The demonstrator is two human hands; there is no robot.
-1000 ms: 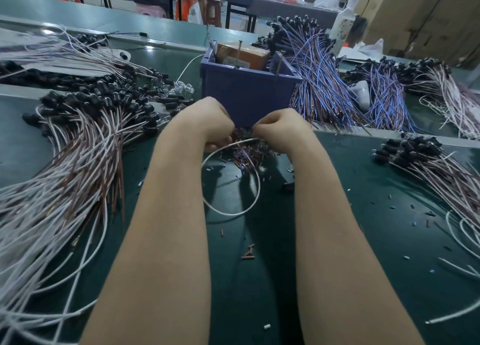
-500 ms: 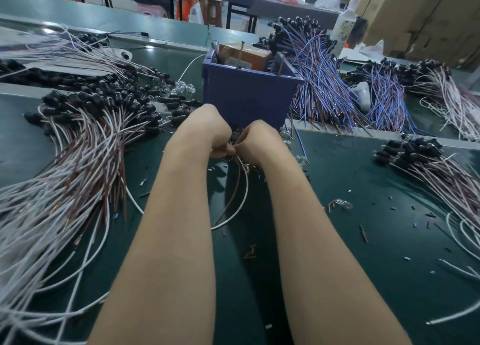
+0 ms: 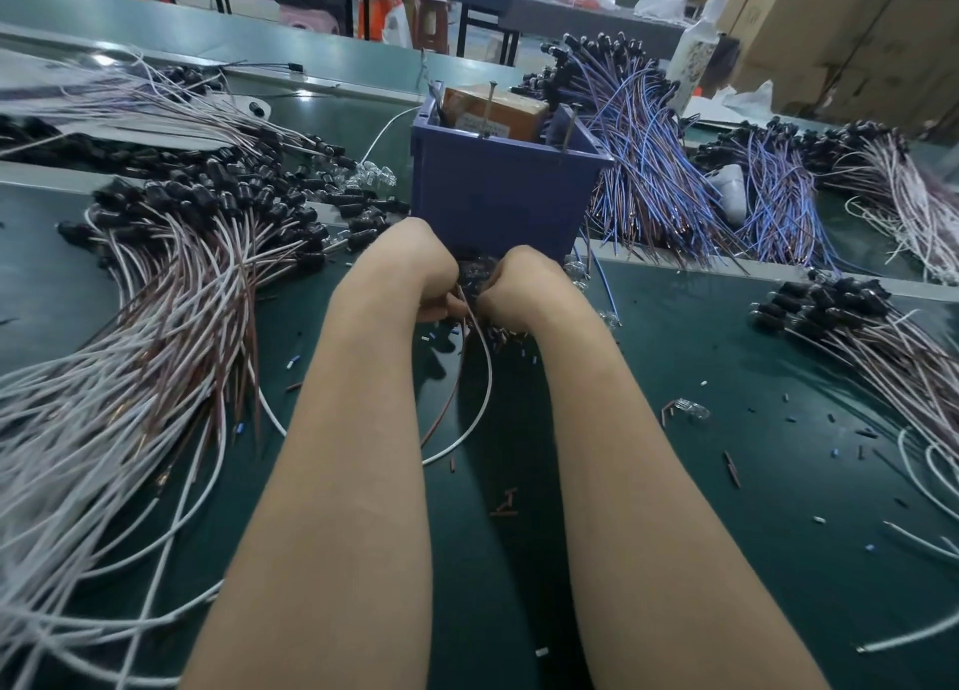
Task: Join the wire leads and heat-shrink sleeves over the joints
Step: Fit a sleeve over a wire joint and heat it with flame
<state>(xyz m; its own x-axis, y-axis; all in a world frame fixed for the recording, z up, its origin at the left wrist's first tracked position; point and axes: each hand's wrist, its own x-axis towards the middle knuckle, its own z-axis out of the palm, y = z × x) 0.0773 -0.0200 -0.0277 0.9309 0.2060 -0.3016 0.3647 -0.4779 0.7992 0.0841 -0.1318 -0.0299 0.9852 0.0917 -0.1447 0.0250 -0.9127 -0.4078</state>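
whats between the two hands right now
In the head view, only a narrow gap: left hand and right hand both pinch the wire leads there, a brown and a white one hanging down over the mat.

Blue bin, green table

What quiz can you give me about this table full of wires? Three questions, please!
1. True or false: the blue box stands right behind the left hand and the right hand.
2. Both hands grip wires. The long one that loops down is: A green, B white, C yellow.
3. Fill in: the pile of blue wires lies on the box's ____ side.
Key: 1 true; 2 B; 3 right.
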